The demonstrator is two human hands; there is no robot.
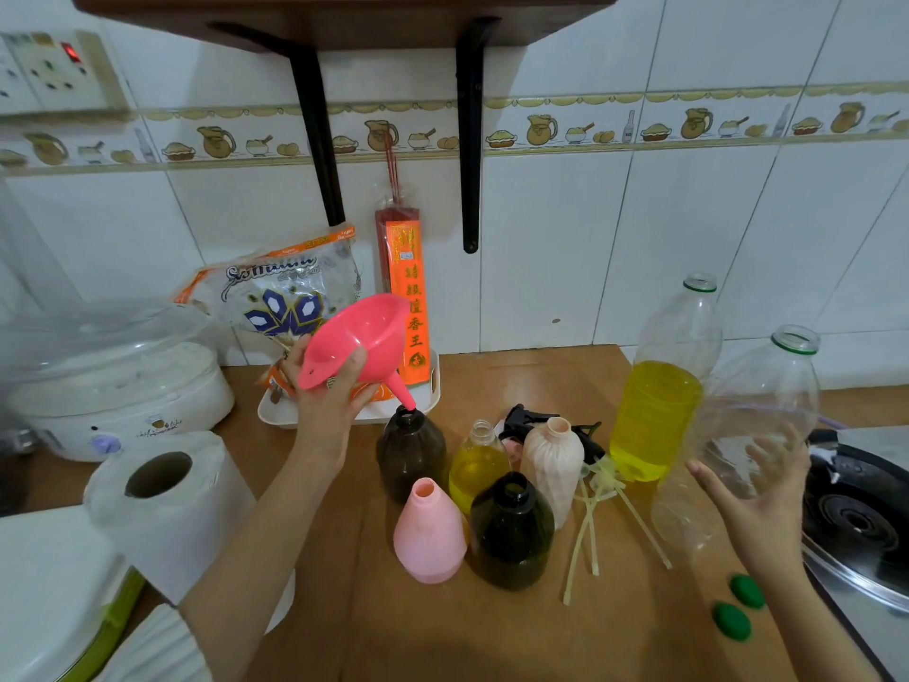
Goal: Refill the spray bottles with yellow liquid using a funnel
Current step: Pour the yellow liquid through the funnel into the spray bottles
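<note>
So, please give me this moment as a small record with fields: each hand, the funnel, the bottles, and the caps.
left hand: grips the pink funnel, tilted, spout tip at the mouth of the rear brown bottle
right hand: holds an empty clear bottle, tilted
yellow liquid: in the large clear bottle, about half full; also in a small clear bottle
other bottles: pink bottle, front brown bottle, pale ribbed bottle, all uncapped
green caps: two, on the counter
</note>
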